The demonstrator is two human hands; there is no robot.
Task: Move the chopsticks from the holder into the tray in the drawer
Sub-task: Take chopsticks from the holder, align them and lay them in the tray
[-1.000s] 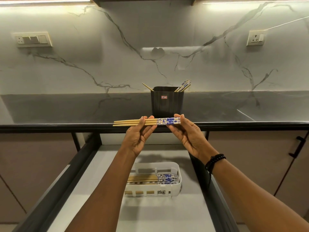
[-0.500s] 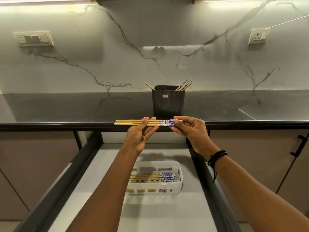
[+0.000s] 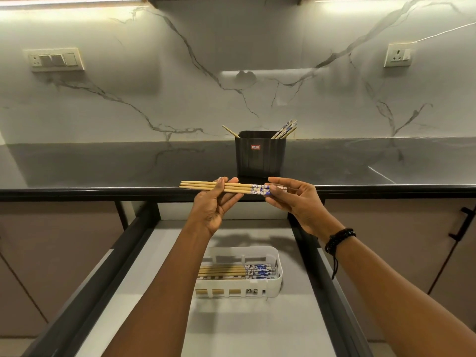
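I hold a small bundle of wooden chopsticks (image 3: 198,186) with blue-and-white patterned ends level over the counter's front edge. My left hand (image 3: 215,206) grips the plain wooden part and my right hand (image 3: 296,199) pinches the patterned ends. Behind them the black square holder (image 3: 260,153) stands on the counter with a few chopsticks leaning out at both top corners. Below, in the open drawer (image 3: 257,325), the white slotted tray (image 3: 275,280) holds several chopsticks lying side by side, patterned ends to the right.
The grey counter (image 3: 103,163) runs wall to wall under a marble backsplash with a switch plate (image 3: 55,59) and a socket (image 3: 398,54). Dark drawer rails (image 3: 85,292) flank the drawer. A cabinet handle (image 3: 461,224) sits at the right.
My right hand has slid inward over the patterned ends and closed its pinch on them. The bundle stays level at the counter edge, and my view has dipped slightly.
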